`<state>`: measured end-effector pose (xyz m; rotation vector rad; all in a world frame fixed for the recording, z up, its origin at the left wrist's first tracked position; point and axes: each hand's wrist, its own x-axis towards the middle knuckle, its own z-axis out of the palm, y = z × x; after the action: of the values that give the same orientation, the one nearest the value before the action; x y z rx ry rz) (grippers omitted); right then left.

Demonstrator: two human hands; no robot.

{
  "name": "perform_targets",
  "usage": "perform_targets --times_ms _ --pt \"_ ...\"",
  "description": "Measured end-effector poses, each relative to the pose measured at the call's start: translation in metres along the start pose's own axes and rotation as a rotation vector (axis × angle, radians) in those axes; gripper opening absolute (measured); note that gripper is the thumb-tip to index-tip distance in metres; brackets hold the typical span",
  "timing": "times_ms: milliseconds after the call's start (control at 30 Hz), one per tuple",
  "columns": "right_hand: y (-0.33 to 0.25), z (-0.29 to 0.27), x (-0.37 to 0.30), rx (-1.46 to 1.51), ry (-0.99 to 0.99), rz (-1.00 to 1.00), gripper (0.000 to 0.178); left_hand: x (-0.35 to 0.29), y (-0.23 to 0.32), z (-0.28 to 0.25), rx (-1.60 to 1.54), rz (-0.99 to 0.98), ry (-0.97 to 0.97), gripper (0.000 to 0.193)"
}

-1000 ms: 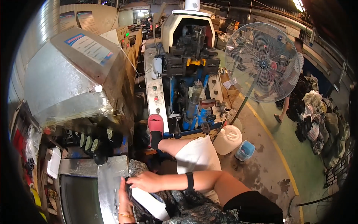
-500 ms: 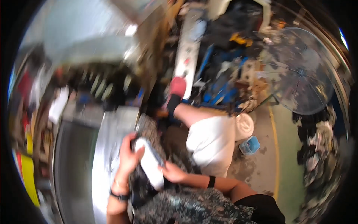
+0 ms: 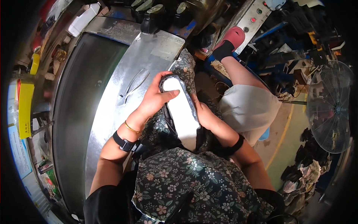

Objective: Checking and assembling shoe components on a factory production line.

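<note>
Over my lap lies a black shoe upper (image 3: 195, 112), its flat white underside (image 3: 180, 108) facing up and its black edge folded round the rim. My left hand (image 3: 156, 96) grips the far end, the thumb pressed on the white underside and the fingers wrapped round the outside. Along the right edge rests my right hand (image 3: 205, 115), its fingers closed on the side of the shoe; some fingertips are hidden beneath it. A dark floral apron (image 3: 186, 183) covers my lap. To the left, a thin curved metal tool (image 3: 134, 86) lies on the shiny metal bench (image 3: 108, 108).
A dark conveyor belt (image 3: 74, 112) runs along the left. Several black shoes (image 3: 152, 18) stand at the far end of the bench. Ahead right is another person's leg (image 3: 244, 74) with a pink shoe (image 3: 235, 37), beside a control panel (image 3: 253, 22). A large fan (image 3: 335, 108) stands at the right.
My view has shifted and steadied, so the bench and belt show more fully. Both hands stay on the shoe upper, which now appears farther right and higher in the picture.
</note>
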<state>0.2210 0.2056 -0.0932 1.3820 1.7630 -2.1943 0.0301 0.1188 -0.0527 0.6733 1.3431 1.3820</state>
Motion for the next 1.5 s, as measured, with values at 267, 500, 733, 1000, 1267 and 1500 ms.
perform_targets --times_ms 267,500,733,1000,1267,1500 --pt "-0.047 0.010 0.001 -1.104 0.359 -0.615 0.036 0.022 0.000 -0.003 0.109 -0.002 0.006 0.060" --pt "0.008 -0.011 -0.045 -0.483 0.011 -0.230 0.062 0.012 -0.005 -0.004 0.171 0.046 -0.041 0.059" --pt "-0.018 0.010 0.000 0.411 -0.049 -0.236 0.073 0.021 -0.013 0.008 -0.370 0.050 0.084 0.058" --pt "-0.045 0.060 -0.008 -0.135 0.088 -0.326 0.081 -0.001 0.021 0.001 1.770 0.300 0.255 0.028" --pt "0.002 0.068 -0.011 -0.206 0.292 -0.668 0.074 -0.075 -0.053 0.007 0.714 0.192 0.148 0.072" --pt "-0.004 0.049 -0.020 -0.149 0.188 -0.692 0.075 -0.017 -0.039 -0.005 -0.069 0.173 0.261 0.066"
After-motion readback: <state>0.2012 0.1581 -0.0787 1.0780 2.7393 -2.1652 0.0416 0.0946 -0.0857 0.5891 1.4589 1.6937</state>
